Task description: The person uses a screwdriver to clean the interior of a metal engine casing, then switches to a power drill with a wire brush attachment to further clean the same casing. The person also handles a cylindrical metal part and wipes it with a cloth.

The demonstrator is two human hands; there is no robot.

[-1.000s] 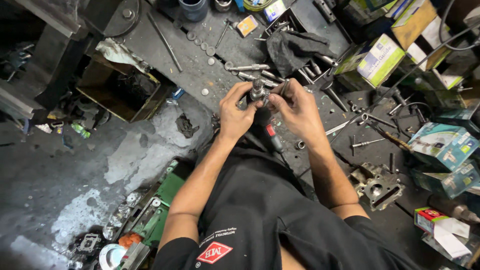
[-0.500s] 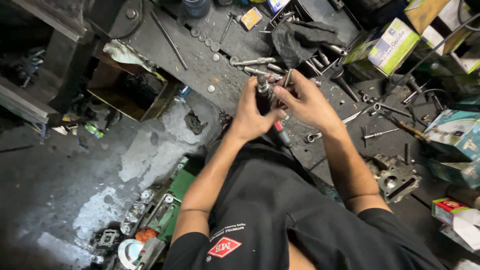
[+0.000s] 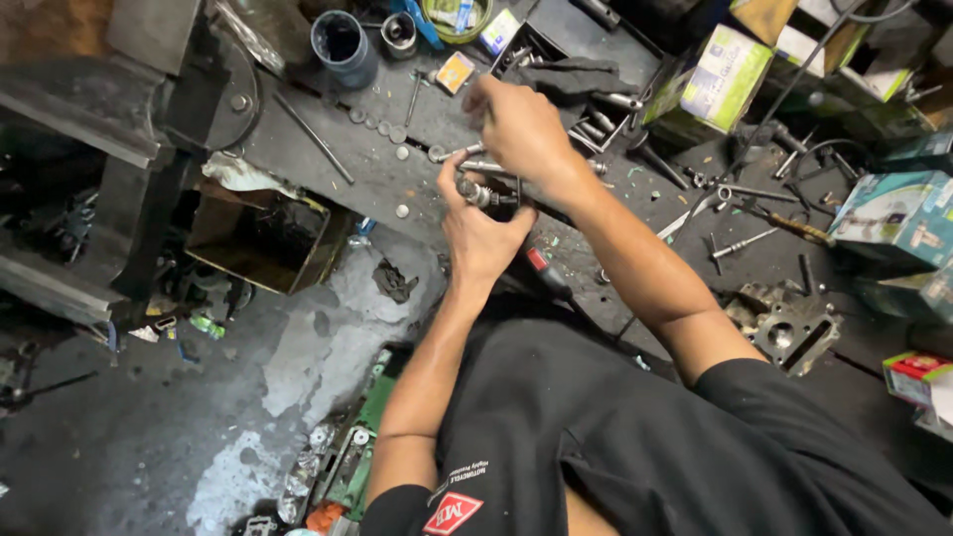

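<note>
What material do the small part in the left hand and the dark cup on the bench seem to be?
Part: probably bare steel, with a silvery glint at its end. Cup: likely plastic or painted metal, dull blue-grey with no shine; the picture cannot settle which.

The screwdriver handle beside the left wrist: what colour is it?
Red and black, on the screwdriver in the head view.

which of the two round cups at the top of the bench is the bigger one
The dark blue cylindrical cup at the bench's top edge. The small silver metal cup just right of it is clearly narrower and shorter.
</note>
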